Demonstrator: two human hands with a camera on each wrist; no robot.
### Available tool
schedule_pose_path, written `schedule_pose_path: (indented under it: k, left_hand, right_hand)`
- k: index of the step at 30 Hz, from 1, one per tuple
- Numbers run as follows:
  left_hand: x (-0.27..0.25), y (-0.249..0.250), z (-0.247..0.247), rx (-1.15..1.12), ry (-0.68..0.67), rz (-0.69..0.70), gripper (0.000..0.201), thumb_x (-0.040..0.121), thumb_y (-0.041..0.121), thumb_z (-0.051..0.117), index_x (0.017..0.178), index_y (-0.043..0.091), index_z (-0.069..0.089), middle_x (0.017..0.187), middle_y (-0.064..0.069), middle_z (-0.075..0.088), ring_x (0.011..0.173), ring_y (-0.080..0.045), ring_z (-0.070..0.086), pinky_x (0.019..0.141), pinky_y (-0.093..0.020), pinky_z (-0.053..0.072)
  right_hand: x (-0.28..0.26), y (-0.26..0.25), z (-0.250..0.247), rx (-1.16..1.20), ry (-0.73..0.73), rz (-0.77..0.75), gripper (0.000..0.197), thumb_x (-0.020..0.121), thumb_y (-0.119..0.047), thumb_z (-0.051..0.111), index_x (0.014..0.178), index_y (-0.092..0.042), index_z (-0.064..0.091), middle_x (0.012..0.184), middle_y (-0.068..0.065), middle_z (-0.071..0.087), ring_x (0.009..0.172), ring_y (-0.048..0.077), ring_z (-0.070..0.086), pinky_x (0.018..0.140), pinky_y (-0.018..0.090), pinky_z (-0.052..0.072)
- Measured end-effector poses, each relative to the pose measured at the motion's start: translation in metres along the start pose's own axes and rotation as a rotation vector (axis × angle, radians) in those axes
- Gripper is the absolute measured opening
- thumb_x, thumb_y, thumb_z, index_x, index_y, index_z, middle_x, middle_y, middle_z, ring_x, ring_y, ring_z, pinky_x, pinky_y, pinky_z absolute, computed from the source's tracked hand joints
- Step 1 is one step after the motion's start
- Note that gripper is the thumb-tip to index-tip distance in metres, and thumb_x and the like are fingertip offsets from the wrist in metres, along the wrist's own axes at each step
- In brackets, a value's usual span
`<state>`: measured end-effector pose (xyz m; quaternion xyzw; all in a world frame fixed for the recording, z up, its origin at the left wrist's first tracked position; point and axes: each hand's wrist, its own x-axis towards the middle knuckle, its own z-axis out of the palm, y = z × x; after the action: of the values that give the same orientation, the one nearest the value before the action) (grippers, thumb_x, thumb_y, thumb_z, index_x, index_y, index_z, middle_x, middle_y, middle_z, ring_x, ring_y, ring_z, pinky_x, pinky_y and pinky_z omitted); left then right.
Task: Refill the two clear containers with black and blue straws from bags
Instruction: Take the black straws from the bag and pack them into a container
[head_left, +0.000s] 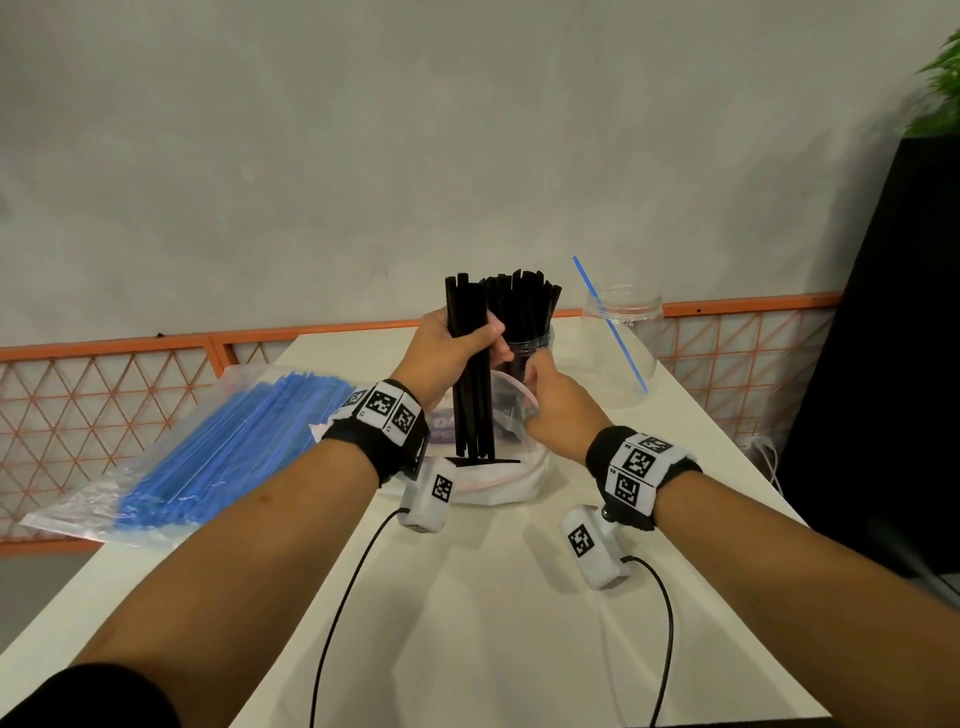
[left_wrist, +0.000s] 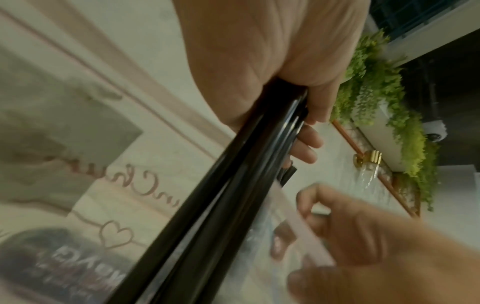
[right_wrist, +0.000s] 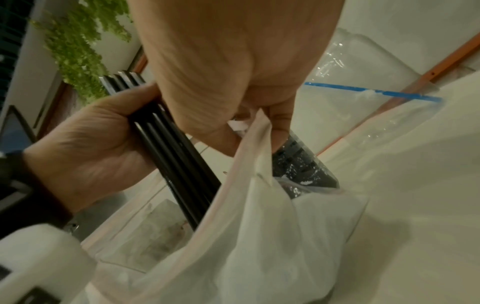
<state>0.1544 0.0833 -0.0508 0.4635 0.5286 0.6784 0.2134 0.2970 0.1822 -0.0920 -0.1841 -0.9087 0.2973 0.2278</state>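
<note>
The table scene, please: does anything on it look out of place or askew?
Only mildly. One black straw lies flat across the clear bag, crosswise under the upright bundle in the left hand. A lone blue straw leans steeply in the otherwise empty right container.

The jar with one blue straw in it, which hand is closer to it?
Right. The right hand pinches the bag rim, beside the black-straw jar, with the blue-straw jar further right. The left hand grips black straws, farther left.

You face a grey wall (head_left: 467, 130) behind the white table (head_left: 519, 623). An orange lattice railing (head_left: 104, 395) runs along the table's far side, and green foliage (head_left: 940, 88) sits above a black panel (head_left: 893, 338) at your right.
</note>
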Motion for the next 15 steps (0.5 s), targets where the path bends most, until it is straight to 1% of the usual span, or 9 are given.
schedule_pose_path:
  k: [1, 2, 3, 4, 5, 7, 9, 13, 15]
  left_hand:
    - [0.000, -0.004, 0.000, -0.012, 0.009, -0.014, 0.007, 0.094, 0.005, 0.063, 0.089, 0.003, 0.067, 0.076, -0.015, 0.068, 0.079, -0.029, 0.070, 0.088, -0.044, 0.057]
    - [0.000, -0.008, -0.001, -0.026, 0.018, -0.029, 0.007, 0.094, 0.005, 0.063, 0.088, 0.004, 0.067, 0.076, -0.014, 0.068, 0.079, -0.029, 0.070, 0.087, -0.042, 0.057]
    - [-0.001, -0.012, -0.002, -0.035, 0.026, -0.044, 0.008, 0.094, 0.005, 0.064, 0.087, 0.005, 0.068, 0.077, -0.014, 0.068, 0.080, -0.029, 0.070, 0.086, -0.039, 0.057]
    - [-0.001, -0.016, -0.003, -0.034, 0.032, -0.055, 0.008, 0.094, 0.006, 0.064, 0.087, 0.005, 0.068, 0.078, -0.015, 0.069, 0.082, -0.030, 0.071, 0.086, -0.038, 0.056]
    - [-0.001, -0.019, -0.004, -0.021, 0.036, -0.062, 0.008, 0.093, 0.006, 0.064, 0.086, 0.006, 0.069, 0.079, -0.015, 0.070, 0.084, -0.031, 0.071, 0.086, -0.037, 0.056]
    - [-0.002, -0.026, -0.006, 0.016, 0.040, -0.068, 0.008, 0.093, 0.007, 0.065, 0.086, 0.005, 0.069, 0.080, -0.015, 0.071, 0.086, -0.030, 0.071, 0.087, -0.036, 0.056]
    - [-0.004, -0.031, -0.006, 0.030, 0.044, -0.076, 0.006, 0.092, 0.007, 0.066, 0.088, 0.003, 0.068, 0.080, -0.016, 0.071, 0.085, -0.029, 0.071, 0.089, -0.037, 0.056]
    - [-0.004, -0.039, -0.008, 0.050, 0.059, -0.106, 0.007, 0.091, 0.009, 0.067, 0.090, 0.003, 0.069, 0.080, -0.015, 0.073, 0.084, -0.025, 0.072, 0.087, -0.036, 0.056]
    - [-0.004, -0.042, -0.008, 0.052, 0.058, -0.131, 0.006, 0.090, 0.009, 0.068, 0.089, 0.003, 0.071, 0.080, -0.015, 0.074, 0.084, -0.025, 0.072, 0.089, -0.038, 0.057]
  right_hand:
    - [0.000, -0.001, 0.000, 0.005, 0.017, -0.009, 0.049, 0.079, -0.013, 0.066, 0.117, -0.017, 0.036, 0.079, 0.010, 0.060, 0.072, 0.031, 0.060, 0.065, 0.043, 0.050]
    - [0.002, -0.002, -0.001, 0.002, 0.025, -0.010, 0.063, 0.077, -0.011, 0.066, 0.129, -0.019, 0.032, 0.081, 0.011, 0.062, 0.073, 0.031, 0.062, 0.066, 0.043, 0.053]
    - [0.003, -0.003, -0.001, -0.016, 0.024, -0.002, 0.078, 0.077, -0.007, 0.066, 0.141, -0.023, 0.024, 0.083, 0.012, 0.064, 0.075, 0.030, 0.063, 0.068, 0.043, 0.055]
    - [0.005, -0.003, -0.002, -0.045, 0.017, 0.012, 0.090, 0.077, -0.003, 0.066, 0.148, -0.027, 0.015, 0.085, 0.014, 0.064, 0.075, 0.029, 0.064, 0.070, 0.044, 0.056]
    - [0.007, -0.004, -0.002, -0.072, 0.009, 0.022, 0.098, 0.078, -0.001, 0.065, 0.152, -0.029, 0.008, 0.083, 0.015, 0.064, 0.074, 0.028, 0.064, 0.070, 0.044, 0.056]
    - [0.010, -0.004, -0.003, -0.087, -0.007, 0.033, 0.104, 0.078, -0.001, 0.065, 0.154, -0.030, 0.001, 0.080, 0.016, 0.063, 0.072, 0.028, 0.064, 0.070, 0.044, 0.057]
    - [0.012, -0.003, -0.005, -0.090, -0.024, 0.046, 0.105, 0.079, -0.002, 0.066, 0.155, -0.030, -0.001, 0.082, 0.018, 0.063, 0.074, 0.029, 0.065, 0.073, 0.044, 0.057]
    - [0.016, -0.004, -0.005, -0.094, -0.048, 0.079, 0.101, 0.081, -0.010, 0.069, 0.155, -0.026, 0.002, 0.088, 0.015, 0.064, 0.081, 0.028, 0.065, 0.079, 0.042, 0.056]
    - [0.018, -0.004, -0.005, -0.104, -0.047, 0.091, 0.100, 0.080, -0.008, 0.068, 0.155, -0.025, 0.004, 0.089, 0.014, 0.064, 0.083, 0.028, 0.064, 0.080, 0.041, 0.056]
